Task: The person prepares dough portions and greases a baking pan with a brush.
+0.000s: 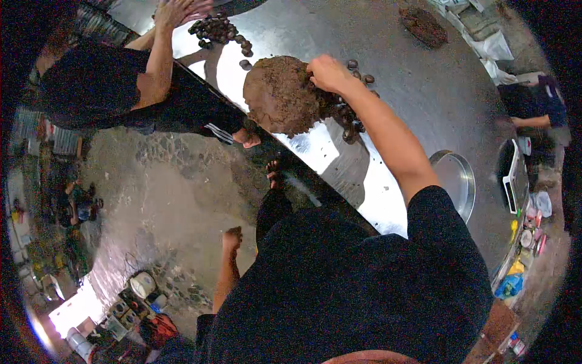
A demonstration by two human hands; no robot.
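Observation:
A large, rough brown dough-like mass (280, 94) lies on the metal table near its edge. My right hand (330, 74) is at the mass's upper right side, its fingers curled against the crumbly edge; what lies under the fingertips is hidden. Several small dark brown balls (350, 128) are clustered just below and to the right of that hand, under my forearm. Away from the table, my left hand (231, 238) hangs low at my side over the floor. Its fingers are curled in, and I cannot make out anything inside them.
Across the table corner, a co-worker's hands (182, 11) are pressed together beside a pile of dark balls (215, 29). A round metal pan (470, 182) sits to the right. Another brown lump (423, 27) lies at the far side. A white-edged device (513, 176) stands at the right edge.

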